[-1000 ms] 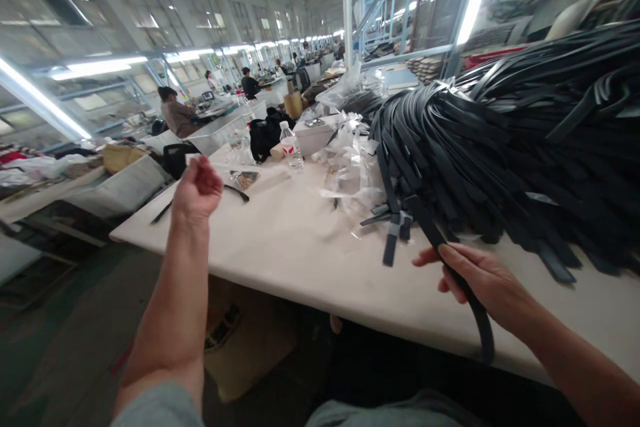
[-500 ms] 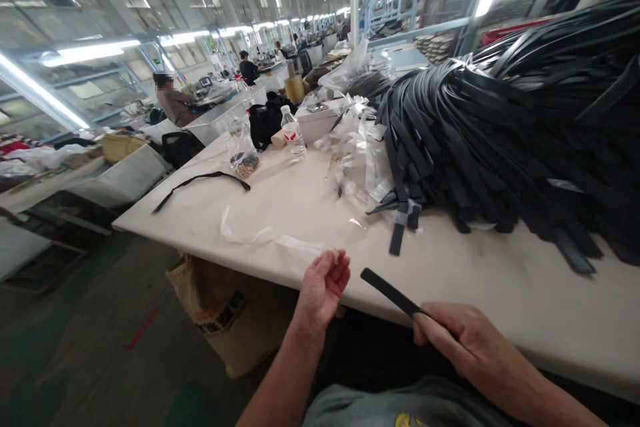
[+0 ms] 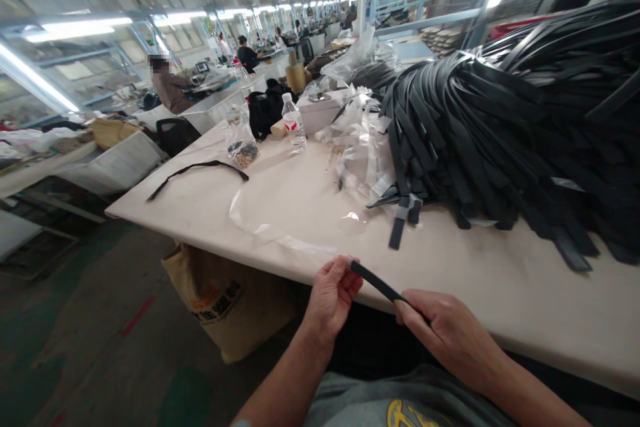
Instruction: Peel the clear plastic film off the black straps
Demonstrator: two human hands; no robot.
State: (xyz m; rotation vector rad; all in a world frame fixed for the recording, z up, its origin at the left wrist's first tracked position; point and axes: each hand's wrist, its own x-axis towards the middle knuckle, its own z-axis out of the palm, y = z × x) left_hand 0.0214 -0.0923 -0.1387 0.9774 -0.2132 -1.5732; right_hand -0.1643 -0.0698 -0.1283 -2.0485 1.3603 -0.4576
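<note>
My right hand (image 3: 440, 323) is closed around a flat black strap (image 3: 377, 282), whose free end points left and slightly away from me. At the tip of that strap, the thumb and fingers of my left hand (image 3: 333, 293) are pinched together. A clear plastic strip (image 3: 287, 240) runs from these left fingertips across the tabletop, curving away to the left. How the strip's end meets the strap is hidden in the pinch. Both hands are just over the near edge of the table (image 3: 180, 210).
A large pile of black straps (image 3: 475, 140) covers the right side. Crumpled clear plastic (image 3: 367, 153), a water bottle (image 3: 294, 125), a bag of small parts (image 3: 244, 150) and a thin black band (image 3: 197, 170) lie farther back. A tan sack (image 3: 225, 307) stands below the edge.
The black strap in my right hand has moved left, and its tip now meets my left fingertips. The left hand has shifted slightly right, and the clear strip has moved with it.
</note>
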